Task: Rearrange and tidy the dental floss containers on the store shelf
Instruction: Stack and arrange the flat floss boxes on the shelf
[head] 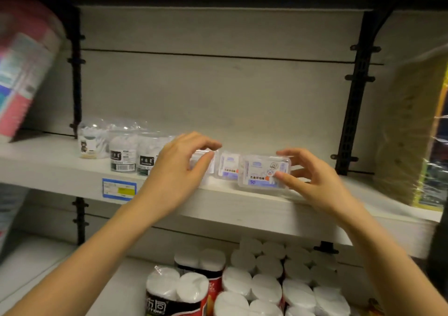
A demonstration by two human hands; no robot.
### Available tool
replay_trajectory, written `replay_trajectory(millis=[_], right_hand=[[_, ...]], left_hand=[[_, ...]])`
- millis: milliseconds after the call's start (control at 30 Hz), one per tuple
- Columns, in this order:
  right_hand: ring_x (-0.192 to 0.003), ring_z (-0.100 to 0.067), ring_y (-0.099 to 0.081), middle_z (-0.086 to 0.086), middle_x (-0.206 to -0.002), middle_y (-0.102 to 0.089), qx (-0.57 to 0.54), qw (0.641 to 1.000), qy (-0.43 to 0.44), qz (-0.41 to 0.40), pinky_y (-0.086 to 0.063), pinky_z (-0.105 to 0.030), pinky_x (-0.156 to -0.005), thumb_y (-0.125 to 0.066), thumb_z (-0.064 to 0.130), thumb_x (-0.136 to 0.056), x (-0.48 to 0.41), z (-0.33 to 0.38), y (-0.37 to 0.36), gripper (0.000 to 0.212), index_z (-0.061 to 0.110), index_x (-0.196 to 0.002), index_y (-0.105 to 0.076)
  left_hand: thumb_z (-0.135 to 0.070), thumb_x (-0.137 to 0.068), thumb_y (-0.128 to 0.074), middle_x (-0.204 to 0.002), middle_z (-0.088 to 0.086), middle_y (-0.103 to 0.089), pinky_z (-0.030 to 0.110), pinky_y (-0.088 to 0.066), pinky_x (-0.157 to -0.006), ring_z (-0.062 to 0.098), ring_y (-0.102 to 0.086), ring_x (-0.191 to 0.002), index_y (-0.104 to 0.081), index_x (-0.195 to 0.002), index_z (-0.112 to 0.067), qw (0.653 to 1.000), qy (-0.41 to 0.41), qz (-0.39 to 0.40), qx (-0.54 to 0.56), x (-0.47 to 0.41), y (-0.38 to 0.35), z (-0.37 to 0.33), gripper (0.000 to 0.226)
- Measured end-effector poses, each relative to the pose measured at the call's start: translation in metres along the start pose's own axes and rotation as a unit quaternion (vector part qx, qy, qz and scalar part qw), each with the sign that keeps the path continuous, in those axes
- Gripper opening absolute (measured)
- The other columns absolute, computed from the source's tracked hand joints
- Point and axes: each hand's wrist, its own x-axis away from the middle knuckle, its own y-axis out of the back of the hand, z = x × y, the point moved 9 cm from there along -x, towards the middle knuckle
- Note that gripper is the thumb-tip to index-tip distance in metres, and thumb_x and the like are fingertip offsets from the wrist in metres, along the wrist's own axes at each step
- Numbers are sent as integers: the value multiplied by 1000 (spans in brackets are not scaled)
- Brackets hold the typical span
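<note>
Clear floss box (259,172) pinched in the right hand (312,182), second box (208,174) gripped in the left hand (174,168).

Just the one view here, wide-angle, worn on the head. Facing straight into the shelf (242,209), tipped slightly down, close up against its front edge. Back panel (218,92) filling the middle, lower shelf (48,262) peeking in along the bottom.
</note>
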Motion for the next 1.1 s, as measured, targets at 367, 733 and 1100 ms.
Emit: replay_trajectory(millis=[367, 733, 1100], right_hand=[[-96, -3, -62, 14, -107, -62, 69, 993, -56, 73, -56, -28, -80, -61, 24, -85, -19, 14, -57, 27, 39, -106, -51], [-105, 9, -49, 29, -113, -54, 51, 990, -127, 44, -34, -10, -79, -47, 55, -81, -48, 15, -38, 36, 43, -114, -55], [-123, -8, -43, 6, -139, -48, 91, 958, -211, 174, -28, -26, -108, -49, 32, -94, -97, -32, -76, 40, 22, -133, -49]], left_hand=[[-15, -90, -55, -103, -7, -65, 31, -36, -94, 14, -52, -105, -67, -101, -17, 997, -18, 55, -49, 11, 35, 56, 17], [-25, -95, -45, -113, -5, -64, 27, -40, -91, 15, -54, -107, -63, -113, -19, 975, -83, 194, -62, -65, 14, 54, 26], [-17, -99, -33, -135, 11, -51, 45, -40, -103, 30, -49, -121, -54, -119, -8, 790, 16, 554, -262, -85, -107, 119, 31]])
